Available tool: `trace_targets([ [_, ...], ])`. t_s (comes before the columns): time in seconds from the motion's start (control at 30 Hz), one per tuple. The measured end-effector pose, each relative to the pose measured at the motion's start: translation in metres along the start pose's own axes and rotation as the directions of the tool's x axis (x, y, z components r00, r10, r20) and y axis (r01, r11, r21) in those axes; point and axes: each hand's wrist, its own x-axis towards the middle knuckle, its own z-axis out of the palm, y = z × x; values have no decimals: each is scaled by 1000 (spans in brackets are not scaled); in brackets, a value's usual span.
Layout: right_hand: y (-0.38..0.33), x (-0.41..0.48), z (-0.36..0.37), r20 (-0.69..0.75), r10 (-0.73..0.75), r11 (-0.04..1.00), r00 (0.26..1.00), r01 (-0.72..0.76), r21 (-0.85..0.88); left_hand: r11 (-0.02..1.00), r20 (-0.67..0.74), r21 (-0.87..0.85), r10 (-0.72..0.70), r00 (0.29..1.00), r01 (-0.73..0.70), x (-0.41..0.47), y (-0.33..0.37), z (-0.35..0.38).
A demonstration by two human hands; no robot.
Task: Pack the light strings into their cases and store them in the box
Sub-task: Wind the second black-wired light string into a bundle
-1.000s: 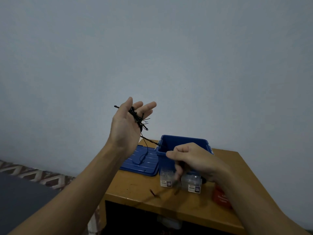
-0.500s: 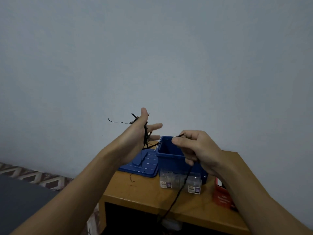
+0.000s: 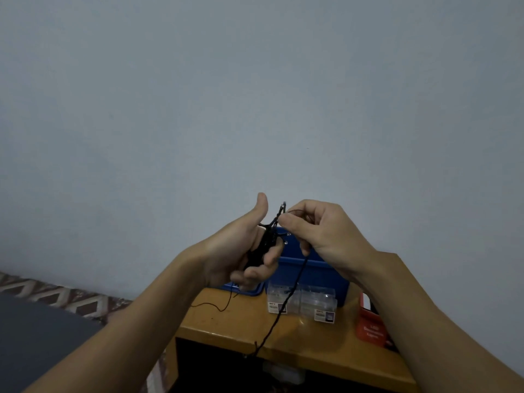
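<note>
Two hands meet at lower centre of the frame. The left hand curls its fingers round a black bundle of the light string, thumb upright. The right hand pinches a strand just beside that thumb, and the string hangs from it down past the front edge of the wooden table. Behind, clear cases stand against the blue box, with a red packet at lower right. A grey wall fills the upper frame.

Above the blue box, the left grip holds a wound light string; the right grip pinches its strand. Clear cases stand before the box.
</note>
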Motion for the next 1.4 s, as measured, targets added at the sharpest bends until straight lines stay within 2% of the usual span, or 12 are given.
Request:
trace_targets([
  [0.3, 15, -2, 5, 102, 106, 994, 989, -109, 23, 962, 247, -265, 138, 959, -71, 2, -9, -7],
  [0.43, 17, -4, 6, 138, 166, 986, 976, -167, -9, 934, 265, -340, 210, 941, -112, 3, -5, -4],
  [0.63, 21, -7, 6, 210, 281, 955, 937, -294, 36, 811, 142, -529, 374, 916, -249, -4, 8, 0],
  [0.77, 20, -13, 8, 290, 282, 956, 915, -294, -1, 814, -21, -484, 357, 934, -322, -7, 12, 8],
  [0.87, 20, -16, 10, 312, 272, 958, 910, -287, 4, 794, -77, -497, 362, 929, -350, -7, 13, 11],
  [1.1, 24, -17, 17, 269, 307, 951, 913, -304, -55, 684, -282, -578, 344, 896, -445, -6, 17, 19],
  [1.2, 23, -17, 19, 291, 363, 932, 885, -347, -109, 689, -335, -550, 336, 880, -472, -4, 19, 19],
  [1.4, 22, -20, 17, 363, 398, 912, 842, -405, -63, 733, -424, -456, 321, 847, -505, 0, 20, 16],
])
